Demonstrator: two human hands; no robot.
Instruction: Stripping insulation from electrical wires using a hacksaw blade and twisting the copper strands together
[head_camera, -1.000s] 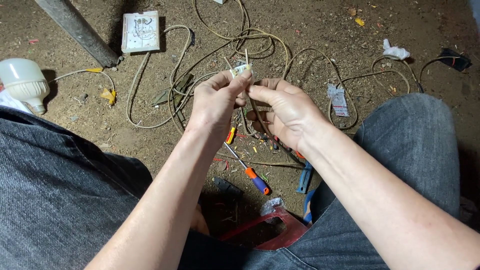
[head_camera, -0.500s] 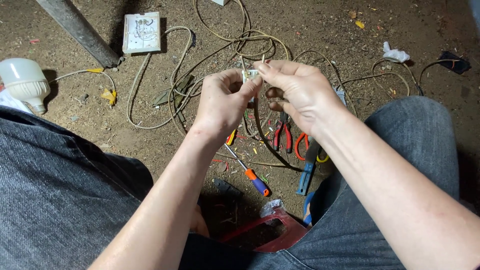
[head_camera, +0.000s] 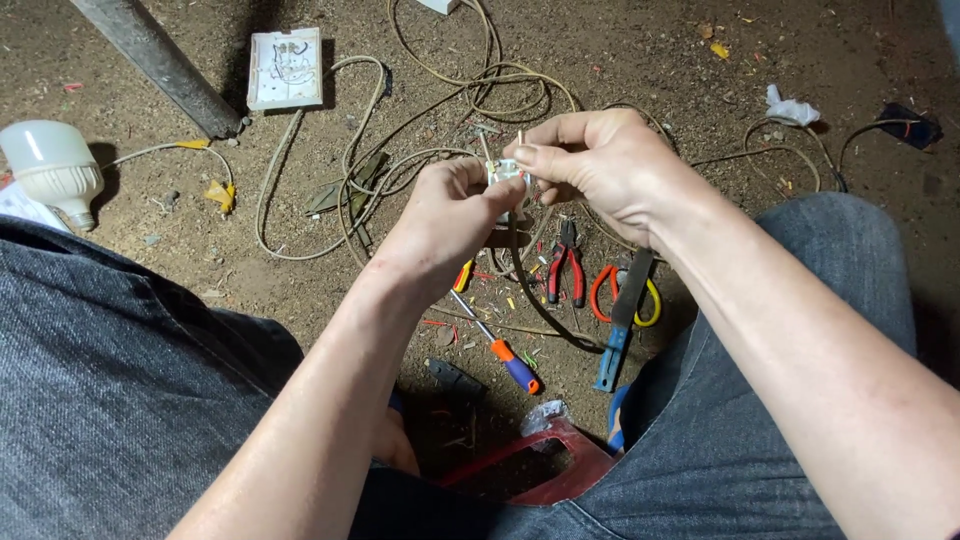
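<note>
Two hands meet above the dirt floor (head_camera: 650, 60). Far left lies a white bulb (head_camera: 50, 165), then a white switch plate (head_camera: 286, 68) among pale cables (head_camera: 300, 180). The left hand (head_camera: 450, 215) is closed around a small white plug part (head_camera: 503, 172), and the right hand (head_camera: 600, 165) pinches its top. Below lie a screwdriver (head_camera: 500, 350), red pliers (head_camera: 566, 262) and orange-handled cutters (head_camera: 620, 295)

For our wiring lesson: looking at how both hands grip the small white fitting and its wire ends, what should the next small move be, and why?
Probably press the thin wire end deeper into the small white fitting. The right hand pinches it there, the left hand steadies the fitting, and the tip stands clear above.
</note>
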